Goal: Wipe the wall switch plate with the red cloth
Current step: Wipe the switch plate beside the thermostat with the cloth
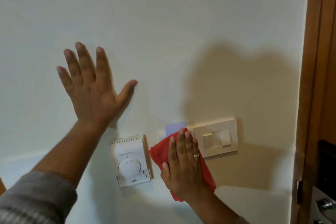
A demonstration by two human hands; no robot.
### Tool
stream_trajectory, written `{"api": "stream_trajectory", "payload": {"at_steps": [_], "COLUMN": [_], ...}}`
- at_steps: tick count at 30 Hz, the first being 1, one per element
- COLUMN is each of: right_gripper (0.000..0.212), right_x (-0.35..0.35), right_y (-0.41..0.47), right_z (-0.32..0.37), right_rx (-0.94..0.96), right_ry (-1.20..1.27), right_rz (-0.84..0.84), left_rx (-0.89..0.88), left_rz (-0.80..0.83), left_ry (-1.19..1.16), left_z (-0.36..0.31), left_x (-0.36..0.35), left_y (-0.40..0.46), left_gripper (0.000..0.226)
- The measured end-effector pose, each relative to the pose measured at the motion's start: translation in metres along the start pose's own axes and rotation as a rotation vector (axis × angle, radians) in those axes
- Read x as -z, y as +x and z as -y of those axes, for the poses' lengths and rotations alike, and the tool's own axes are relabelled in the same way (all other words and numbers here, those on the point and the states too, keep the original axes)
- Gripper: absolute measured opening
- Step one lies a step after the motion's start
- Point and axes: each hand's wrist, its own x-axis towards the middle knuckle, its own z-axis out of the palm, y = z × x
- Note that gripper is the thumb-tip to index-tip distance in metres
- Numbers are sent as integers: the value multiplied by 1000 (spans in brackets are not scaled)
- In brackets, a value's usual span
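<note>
White wall fills the frame, with a wooden door frame along the right edge. Low and right of centre, the right hand lies flat, fingers straight, pressing the red cloth against the wall; its grip is not closed around the cloth. Its fingertips touch the left edge of the switch plate, which sits just right of the cloth. A thermostat hangs just left of it. Upper left, the left hand is spread open, palm towards the wall, holding nothing.
</note>
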Motion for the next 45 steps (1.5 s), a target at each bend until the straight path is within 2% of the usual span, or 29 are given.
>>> {"api": "stream_trajectory", "payload": {"at_steps": [5, 12, 19, 25, 31, 37, 40, 43, 45], "right_gripper": [86, 78, 79, 81, 78, 83, 86, 82, 81], "right_x": [-13, -16, -18, -14, -13, -12, -11, -17, -23], "right_y": [4, -4, 0, 10, 15, -7, -8, -1, -1], "right_z": [-1, -20, -10, -32, -7, -49, -62, -42, -30], "right_rx": [50, 235, 171, 395, 156, 434, 371, 258, 281], "right_ry": [-27, -52, 25, -45, 6, -86, -83, -37, -41], "right_rz": [-79, -93, -82, -96, -81, -45, -64, -86, -92], "left_rx": [-22, -19, -15, -10, -5, -12, -11, -4, -5], "left_rz": [-79, -63, -68, -84, -115, -114, -104, -100, -106], "left_ry": [14, 15, 17, 25, 33, 22, 26, 19, 9], "left_z": [2, -1, -2, 1, -3, -1, -2, -2, -2], "left_x": [-12, -9, -13, -9, -13, -12, -10, -11, -13], "left_y": [-3, -3, -5, 2, -4, -3, -3, -2, -2], "left_gripper": [104, 104, 106, 105, 102, 104, 106, 106, 105]}}
